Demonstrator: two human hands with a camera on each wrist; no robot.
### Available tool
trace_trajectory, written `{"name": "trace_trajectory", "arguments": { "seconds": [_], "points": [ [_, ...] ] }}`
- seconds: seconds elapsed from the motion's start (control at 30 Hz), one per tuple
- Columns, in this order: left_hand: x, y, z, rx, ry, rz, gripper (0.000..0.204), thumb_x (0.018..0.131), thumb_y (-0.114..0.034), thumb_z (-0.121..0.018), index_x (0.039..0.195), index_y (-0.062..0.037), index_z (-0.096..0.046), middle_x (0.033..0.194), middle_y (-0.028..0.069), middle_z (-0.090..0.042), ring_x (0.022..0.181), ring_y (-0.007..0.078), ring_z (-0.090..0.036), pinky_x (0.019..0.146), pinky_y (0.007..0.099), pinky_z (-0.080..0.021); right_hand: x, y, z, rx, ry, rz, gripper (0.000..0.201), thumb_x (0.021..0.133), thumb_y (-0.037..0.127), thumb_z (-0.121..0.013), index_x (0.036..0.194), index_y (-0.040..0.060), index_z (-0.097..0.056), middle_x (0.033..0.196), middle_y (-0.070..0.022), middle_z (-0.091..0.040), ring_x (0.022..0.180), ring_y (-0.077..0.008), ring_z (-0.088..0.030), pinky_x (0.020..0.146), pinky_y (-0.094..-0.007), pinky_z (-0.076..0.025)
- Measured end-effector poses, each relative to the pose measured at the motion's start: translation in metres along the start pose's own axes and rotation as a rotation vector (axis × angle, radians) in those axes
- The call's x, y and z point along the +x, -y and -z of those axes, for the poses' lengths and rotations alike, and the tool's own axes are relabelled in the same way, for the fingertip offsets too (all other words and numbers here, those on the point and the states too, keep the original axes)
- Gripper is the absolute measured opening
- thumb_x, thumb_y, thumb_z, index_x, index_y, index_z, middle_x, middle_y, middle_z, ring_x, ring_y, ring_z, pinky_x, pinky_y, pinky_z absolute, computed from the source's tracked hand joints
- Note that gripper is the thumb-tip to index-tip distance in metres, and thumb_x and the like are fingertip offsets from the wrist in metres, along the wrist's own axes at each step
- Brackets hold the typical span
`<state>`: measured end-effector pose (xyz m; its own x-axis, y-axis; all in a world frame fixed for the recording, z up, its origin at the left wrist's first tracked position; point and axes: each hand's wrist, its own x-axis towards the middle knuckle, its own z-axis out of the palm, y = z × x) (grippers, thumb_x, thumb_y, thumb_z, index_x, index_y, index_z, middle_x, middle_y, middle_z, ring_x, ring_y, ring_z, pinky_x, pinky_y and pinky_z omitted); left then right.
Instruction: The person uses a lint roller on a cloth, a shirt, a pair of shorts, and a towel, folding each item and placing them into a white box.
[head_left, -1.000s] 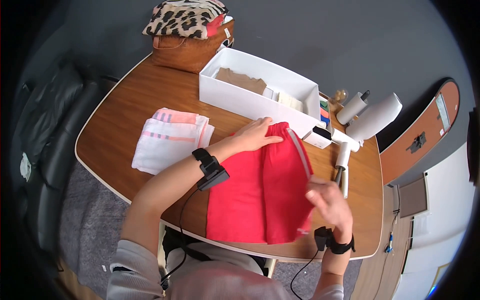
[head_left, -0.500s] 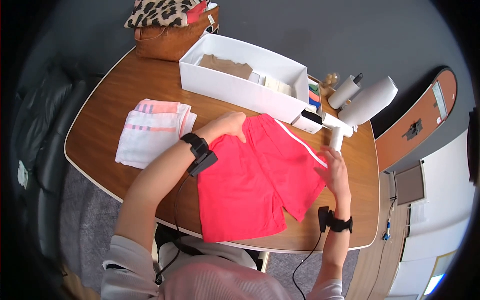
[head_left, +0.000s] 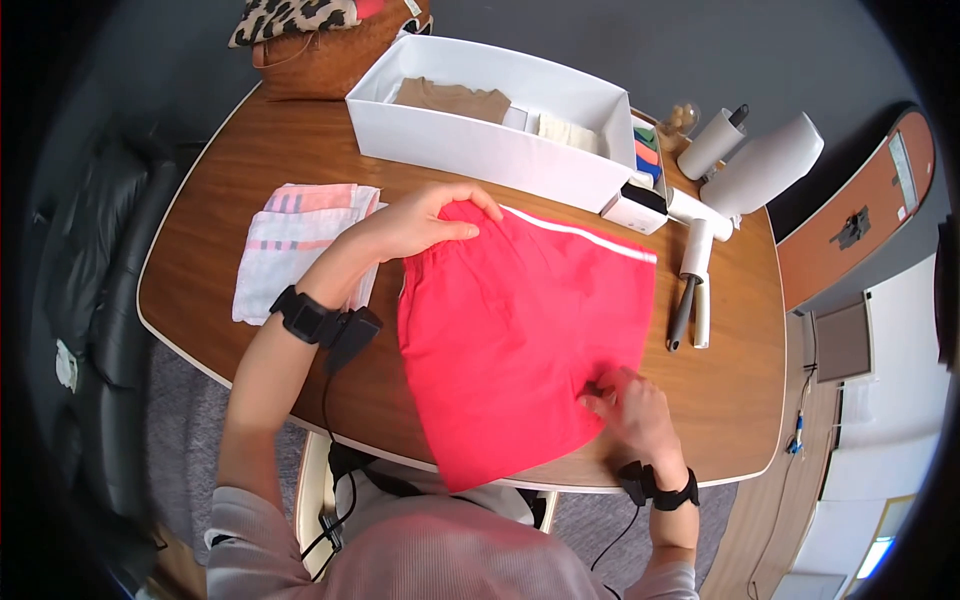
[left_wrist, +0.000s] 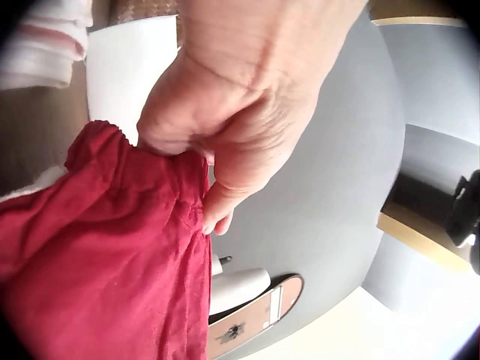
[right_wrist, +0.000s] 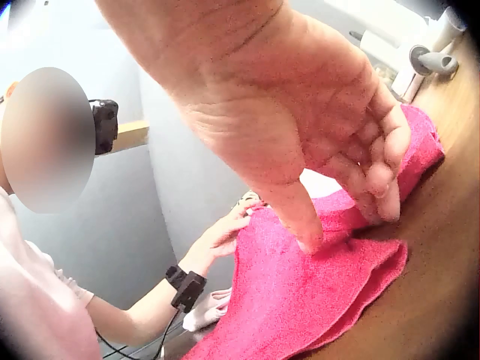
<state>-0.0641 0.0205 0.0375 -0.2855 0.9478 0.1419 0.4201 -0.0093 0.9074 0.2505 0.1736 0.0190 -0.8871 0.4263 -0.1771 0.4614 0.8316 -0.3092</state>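
Observation:
Red shorts (head_left: 530,310) with a white side stripe spread over the wooden table in front of the person. My left hand (head_left: 425,222) pinches their gathered waistband at the upper left; the left wrist view shows the thumb and fingers on the elastic edge (left_wrist: 154,176). Lower right, my right hand (head_left: 640,415) is at the leg openings. In the right wrist view its thumb touches the red cloth (right_wrist: 277,277), while the loosely bent fingers stand apart from the thumb beside the other leg.
A folded white-and-pink cloth (head_left: 290,250) lies left of the shorts. Behind them stands a long white box (head_left: 480,155) containing a tan garment (head_left: 455,101). A lint roller (head_left: 697,250) lies to the right, near a small white box (head_left: 632,212). A brown bag (head_left: 330,65) sits at the back left.
The shorts have turned and now lie with the striped side toward the box. My left hand has kept the waistband; my right hand has moved from the striped side down to the leg openings.

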Motion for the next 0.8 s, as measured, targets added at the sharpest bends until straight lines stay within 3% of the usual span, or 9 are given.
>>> {"name": "trace_trajectory", "arguments": {
  "seconds": [0.03,0.13,0.23,0.33,0.43,0.53,0.63,0.73,0.8],
  "points": [
    [-0.002,-0.006,0.002,0.004,0.012,-0.004,0.023,0.076,0.002,-0.055,0.098,-0.0011,-0.058,0.099,0.0064,-0.060,0.093,0.0152,-0.055,0.084,0.0269,-0.041,0.001,-0.003,-0.003,-0.001,-0.061,0.033,0.036,0.074,0.042,-0.063,0.075,0.0056,-0.061,0.071,-0.0143,-0.061,0.066,-0.0316,-0.060,0.058,-0.0388,-0.047],
    [-0.010,-0.037,-0.002,0.038,-0.071,-0.016,0.012,0.077,0.003,-0.054,0.086,0.0008,-0.061,0.091,0.0068,-0.062,0.090,0.0146,-0.056,0.083,0.0267,-0.042,0.009,0.006,0.004,0.143,0.013,-0.089,0.036,0.076,0.039,-0.062,0.082,0.0038,-0.062,0.075,-0.0137,-0.063,0.066,-0.0271,-0.061,0.059,-0.0353,-0.047],
    [-0.019,-0.056,-0.002,0.046,-0.088,-0.087,0.013,0.080,0.000,-0.053,0.089,-0.0021,-0.062,0.088,0.0075,-0.062,0.085,0.0155,-0.057,0.078,0.0268,-0.043,0.025,-0.004,0.002,0.744,0.147,-0.224,0.034,0.082,0.034,-0.058,0.091,0.0019,-0.063,0.081,-0.0094,-0.064,0.074,-0.0188,-0.060,0.064,-0.0290,-0.045],
    [-0.025,-0.074,0.002,0.081,-0.151,-0.205,0.013,0.080,0.000,-0.053,0.089,-0.0034,-0.062,0.087,0.0068,-0.062,0.083,0.0163,-0.057,0.076,0.0268,-0.044,0.033,-0.025,-0.005,1.070,0.231,-0.257,0.033,0.086,0.029,-0.052,0.099,0.0006,-0.062,0.090,-0.0055,-0.063,0.085,-0.0140,-0.055,0.072,-0.0239,-0.041],
    [-0.025,-0.095,0.004,0.140,-0.161,-0.332,0.014,0.080,0.000,-0.052,0.088,-0.0045,-0.062,0.086,0.0071,-0.062,0.082,0.0188,-0.057,0.075,0.0278,-0.044,0.036,-0.031,-0.004,1.314,0.203,-0.181,0.033,0.088,0.028,-0.049,0.105,0.0007,-0.059,0.097,-0.0048,-0.061,0.092,-0.0150,-0.053,0.076,-0.0238,-0.039],
    [-0.020,-0.114,0.002,0.161,-0.194,-0.477,0.014,0.079,0.000,-0.053,0.087,-0.0053,-0.063,0.085,0.0077,-0.062,0.081,0.0203,-0.057,0.074,0.0288,-0.044,0.043,-0.032,-0.007,1.639,0.377,-0.278,0.037,0.088,0.028,-0.050,0.113,0.0007,-0.053,0.104,-0.0064,-0.060,0.097,-0.0162,-0.053,0.083,-0.0264,-0.039],
    [-0.016,-0.129,0.003,0.246,-0.244,-0.497,0.016,0.077,0.001,-0.054,0.090,-0.0057,-0.062,0.087,0.0089,-0.061,0.083,0.0214,-0.057,0.074,0.0297,-0.044,0.036,-0.010,-0.001,1.941,0.214,-0.277,0.038,0.085,0.021,-0.055,0.116,0.0009,-0.049,0.111,-0.0082,-0.057,0.103,-0.0186,-0.052,0.090,-0.0306,-0.039],
    [-0.021,-0.133,0.011,0.276,-0.254,-0.455,0.022,0.075,0.001,-0.056,0.095,-0.0066,-0.062,0.090,0.0097,-0.061,0.084,0.0217,-0.057,0.075,0.0305,-0.044,0.032,-0.017,0.003,1.942,-0.074,-0.024,0.043,0.080,0.014,-0.062,0.118,0.0009,-0.047,0.117,-0.0100,-0.053,0.107,-0.0210,-0.050,0.095,-0.0344,-0.038],
    [-0.026,-0.130,0.016,0.265,-0.249,-0.405,0.027,0.074,0.001,-0.058,0.099,-0.0075,-0.062,0.093,0.0103,-0.060,0.085,0.0216,-0.058,0.076,0.0306,-0.044,0.027,-0.015,0.025,1.849,-0.227,0.119,0.038,0.074,0.009,-0.066,0.109,-0.0009,-0.053,0.111,-0.0115,-0.057,0.102,-0.0224,-0.054,0.092,-0.0361,-0.041]
  ]
}}
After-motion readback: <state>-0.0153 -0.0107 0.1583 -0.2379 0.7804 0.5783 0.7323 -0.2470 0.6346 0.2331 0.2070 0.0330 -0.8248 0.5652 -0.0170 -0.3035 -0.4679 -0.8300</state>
